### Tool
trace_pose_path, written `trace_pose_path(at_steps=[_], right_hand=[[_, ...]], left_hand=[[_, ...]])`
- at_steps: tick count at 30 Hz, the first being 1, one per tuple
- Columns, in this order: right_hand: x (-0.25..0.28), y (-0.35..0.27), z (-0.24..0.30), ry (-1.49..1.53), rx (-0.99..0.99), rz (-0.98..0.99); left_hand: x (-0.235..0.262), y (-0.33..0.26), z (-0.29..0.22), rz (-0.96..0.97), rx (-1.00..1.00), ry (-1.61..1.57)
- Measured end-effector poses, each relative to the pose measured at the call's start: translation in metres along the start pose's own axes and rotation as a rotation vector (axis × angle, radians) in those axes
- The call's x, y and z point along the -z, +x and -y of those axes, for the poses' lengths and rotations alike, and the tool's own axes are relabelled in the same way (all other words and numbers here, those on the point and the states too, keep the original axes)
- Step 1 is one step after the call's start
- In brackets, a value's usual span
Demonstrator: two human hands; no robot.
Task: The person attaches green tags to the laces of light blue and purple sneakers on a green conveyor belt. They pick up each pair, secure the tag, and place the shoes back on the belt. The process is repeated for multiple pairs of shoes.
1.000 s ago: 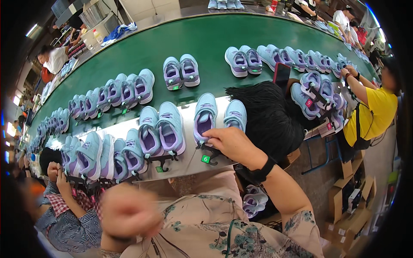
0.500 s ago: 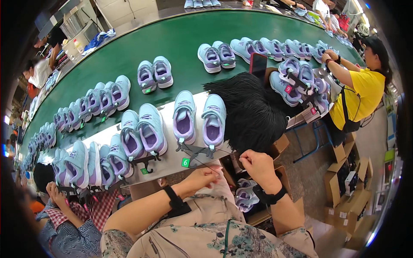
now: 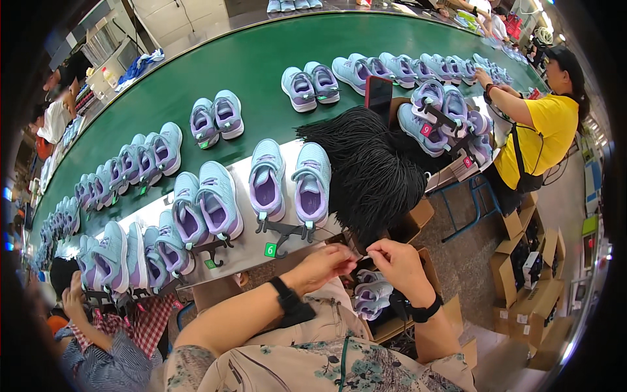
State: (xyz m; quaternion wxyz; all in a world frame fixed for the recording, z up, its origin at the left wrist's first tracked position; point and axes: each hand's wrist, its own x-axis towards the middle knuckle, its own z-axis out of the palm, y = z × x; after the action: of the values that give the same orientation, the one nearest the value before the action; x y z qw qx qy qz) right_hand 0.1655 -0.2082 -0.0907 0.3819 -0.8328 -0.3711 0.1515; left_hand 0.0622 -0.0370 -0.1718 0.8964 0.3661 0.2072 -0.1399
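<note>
left hand (image 3: 321, 264): fingers drawn together at the tips, pinching what looks like a black lace end, though the strand is too thin to be sure

right hand (image 3: 398, 261): fingertips pressed together the same way, just beside the left hand, thumb side facing it

bundle of black shoelaces (image 3: 369, 166): a big dark mop lying on the edge of the workbench (image 3: 251, 251), spilling down toward the 2 hands

key relation: the bundle sits up and away from both hands, and its lower tail hangs right down to the gap between them, so the strands run roughly top to bottom in the view, straight toward the fingertips

nearer hand: pretty much even, maybe the right hand by a hair since the tail drops on its side

pair of lilac and pale blue sneakers (image 3: 290, 183): on a black hanger clip, toes pointing away, just left of the bundle and above the left hand

box of sneakers (image 3: 369, 297): below the hands, near the lap

green conveyor (image 3: 215, 59): more pairs lined along it, well apart from the hands
</note>
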Motion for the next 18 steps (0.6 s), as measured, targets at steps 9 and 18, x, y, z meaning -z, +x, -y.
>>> trace_pose_path(at_steps=[9,18], right_hand=[[-0.005,-0.005,0.08,-0.14,0.813,0.418],[-0.029,0.025,0.111,-1.248,0.746,0.116]], left_hand=[[-0.068,-0.179,-0.1,-0.154,-0.076,0.877],[-0.062,-0.12,-0.11,-0.458,-0.817,1.426]])
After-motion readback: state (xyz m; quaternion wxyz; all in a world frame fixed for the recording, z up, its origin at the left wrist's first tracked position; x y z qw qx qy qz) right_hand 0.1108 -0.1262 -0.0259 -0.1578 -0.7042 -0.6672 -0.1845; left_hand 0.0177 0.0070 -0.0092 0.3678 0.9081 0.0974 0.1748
